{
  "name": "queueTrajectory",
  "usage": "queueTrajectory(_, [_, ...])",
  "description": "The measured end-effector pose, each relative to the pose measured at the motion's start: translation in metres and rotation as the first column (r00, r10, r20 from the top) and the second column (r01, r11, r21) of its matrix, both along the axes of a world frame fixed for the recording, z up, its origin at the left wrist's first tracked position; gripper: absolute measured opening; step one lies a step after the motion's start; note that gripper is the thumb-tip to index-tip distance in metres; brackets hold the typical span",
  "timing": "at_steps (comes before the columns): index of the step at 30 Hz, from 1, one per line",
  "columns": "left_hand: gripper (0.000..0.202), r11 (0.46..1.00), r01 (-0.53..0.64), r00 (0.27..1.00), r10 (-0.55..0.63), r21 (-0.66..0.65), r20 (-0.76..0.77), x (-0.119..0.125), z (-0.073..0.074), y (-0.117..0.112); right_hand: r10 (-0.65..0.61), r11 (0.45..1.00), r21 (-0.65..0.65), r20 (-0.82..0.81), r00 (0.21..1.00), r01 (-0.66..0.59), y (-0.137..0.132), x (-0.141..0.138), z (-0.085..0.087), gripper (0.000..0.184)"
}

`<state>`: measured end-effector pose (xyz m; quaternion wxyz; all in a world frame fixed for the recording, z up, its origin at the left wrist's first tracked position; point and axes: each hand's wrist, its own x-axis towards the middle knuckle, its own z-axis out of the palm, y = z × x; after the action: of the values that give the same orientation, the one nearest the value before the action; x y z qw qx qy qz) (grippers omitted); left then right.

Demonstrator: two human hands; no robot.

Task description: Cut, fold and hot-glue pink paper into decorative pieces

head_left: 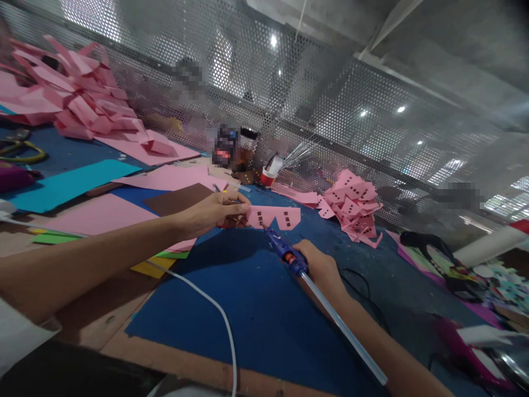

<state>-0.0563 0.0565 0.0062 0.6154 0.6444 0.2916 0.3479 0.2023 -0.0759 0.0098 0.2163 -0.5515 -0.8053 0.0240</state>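
My left hand pinches one end of a pink cut-out paper piece with small dark squares, holding it above the blue sheet. My right hand grips a blue hot glue gun, its nozzle touching the lower edge of the pink piece. A long clear glue stick juts out of the back of the gun along my forearm. A white cable runs across the blue sheet toward me.
A heap of similar pink cut-outs lies at the back right. Folded pink paper strips pile up at the far left, near scissors. Coloured paper sheets cover the left. A perforated metal screen stands behind. A black tool rests at right.
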Motion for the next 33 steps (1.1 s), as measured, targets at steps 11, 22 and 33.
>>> queueTrajectory(11, [0.022, 0.999, 0.027, 0.999, -0.026, -0.028, 0.028, 0.000, 0.000, -0.001, 0.007, 0.998, 0.055, -0.037, 0.999, -0.005, 0.005, 0.003, -0.015, 0.018])
queueTrajectory(22, [0.025, 0.999, 0.009, 0.999, -0.007, -0.040, 0.048, -0.001, -0.001, 0.003, 0.054, 0.998, 0.042, -0.129, 0.990, -0.049, -0.002, -0.001, 0.002, 0.025])
queueTrajectory(33, [0.028, 0.999, -0.034, 0.992, 0.039, -0.042, 0.119, -0.001, 0.008, -0.002, -0.322, 0.889, 0.264, -0.217, 0.922, 0.373, -0.020, 0.026, 0.020, 0.034])
